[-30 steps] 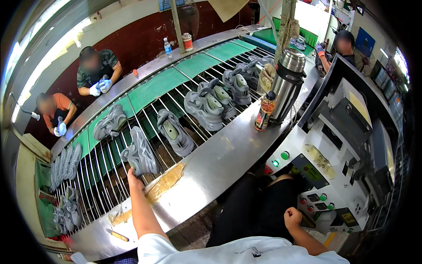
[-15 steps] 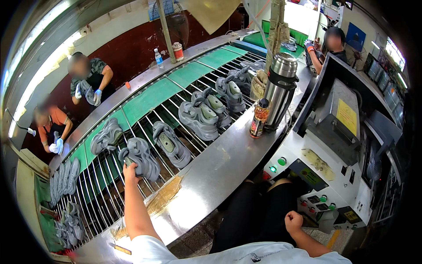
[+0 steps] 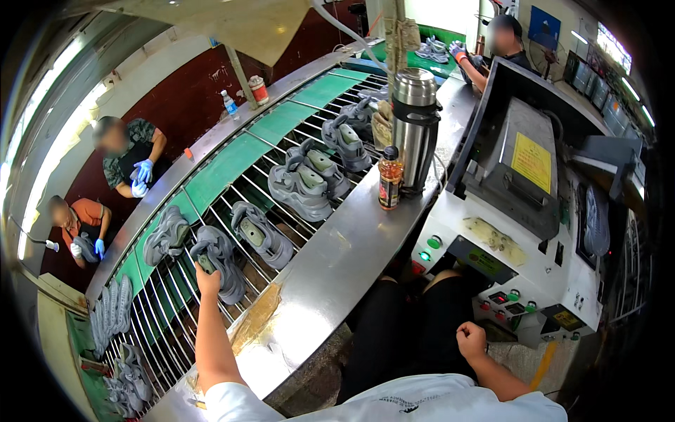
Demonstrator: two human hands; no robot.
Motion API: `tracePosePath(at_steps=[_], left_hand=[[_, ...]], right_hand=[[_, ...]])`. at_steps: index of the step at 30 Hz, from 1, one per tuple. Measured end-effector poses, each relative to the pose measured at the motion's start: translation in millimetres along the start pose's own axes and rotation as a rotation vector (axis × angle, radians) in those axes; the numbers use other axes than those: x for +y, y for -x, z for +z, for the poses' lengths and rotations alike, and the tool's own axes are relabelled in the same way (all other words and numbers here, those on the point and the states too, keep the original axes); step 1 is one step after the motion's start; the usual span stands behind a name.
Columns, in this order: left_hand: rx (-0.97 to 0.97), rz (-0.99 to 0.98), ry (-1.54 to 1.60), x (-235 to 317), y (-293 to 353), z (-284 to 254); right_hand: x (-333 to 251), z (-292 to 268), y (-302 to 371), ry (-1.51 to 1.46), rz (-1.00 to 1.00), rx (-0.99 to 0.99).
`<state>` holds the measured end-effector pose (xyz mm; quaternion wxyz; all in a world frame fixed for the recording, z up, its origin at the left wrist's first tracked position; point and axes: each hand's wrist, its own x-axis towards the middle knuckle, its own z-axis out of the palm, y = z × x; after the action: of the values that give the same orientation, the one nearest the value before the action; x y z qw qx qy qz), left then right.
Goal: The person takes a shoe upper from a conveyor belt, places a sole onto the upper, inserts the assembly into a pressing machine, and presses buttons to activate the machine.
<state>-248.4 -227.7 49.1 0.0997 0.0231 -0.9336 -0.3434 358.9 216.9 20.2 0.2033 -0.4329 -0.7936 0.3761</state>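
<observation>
Factory line, rod conveyor (image 3: pixel 176 302) | left hand (image 3: pixel 207 280) closed on grey shoe (image 3: pixel 219 261), lying on rods near steel table (image 3: pixel 330 274) | right hand (image 3: pixel 472 340) fisted, empty, by lap | shoe likely light, soft upper, stiff sole; hold at heel or collar

Single head view, looks down from above at conveyor (image 3: pixel 232 165), near

The left arm is stretched forward and upward, with the left hand (image 3: pixel 208 279) raised at its end and the fingers closed in a grip. The right forearm is bent inward, and the right hand (image 3: pixel 472 340) is held as a loose fist.
</observation>
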Motion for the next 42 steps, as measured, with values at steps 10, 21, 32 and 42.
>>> tracePosePath(at_steps=[10,21,32,42], left_hand=[[0.053,-0.211,0.375,-6,-24,22],[0.271,0.34,0.118,97,109,33],[-0.105,0.314,-0.058,128,321,50],[-0.074,0.258,-0.054,126,318,46]], right_hand=[[9,-24,2,0.011,-0.055,-0.052],[7,-147,-25,0.272,-0.433,0.518],[38,-392,-250,0.784,0.355,0.773],[24,-416,-262,0.39,0.564,0.868]])
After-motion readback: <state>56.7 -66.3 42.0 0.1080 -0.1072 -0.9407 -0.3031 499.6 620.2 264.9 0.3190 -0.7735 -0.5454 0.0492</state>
